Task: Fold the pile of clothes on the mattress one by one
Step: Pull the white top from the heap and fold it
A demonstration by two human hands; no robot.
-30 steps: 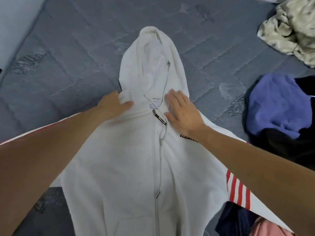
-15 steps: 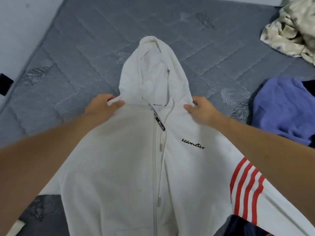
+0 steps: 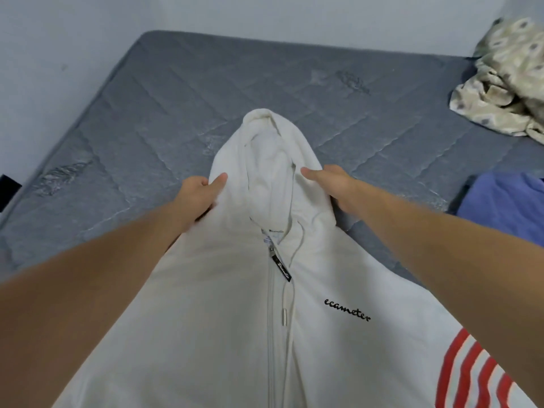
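A white zip-up hoodie (image 3: 223, 319) lies front-up across the lower centre of the frame on a grey quilted mattress (image 3: 147, 113), its hood (image 3: 265, 160) pointing toward the top. The left hand (image 3: 200, 195) grips the hood's left edge, thumb on top; the right hand (image 3: 332, 184) pinches its right edge. A crumpled floral cloth (image 3: 506, 81) sits upper right, a blue garment (image 3: 506, 207) at the right edge.
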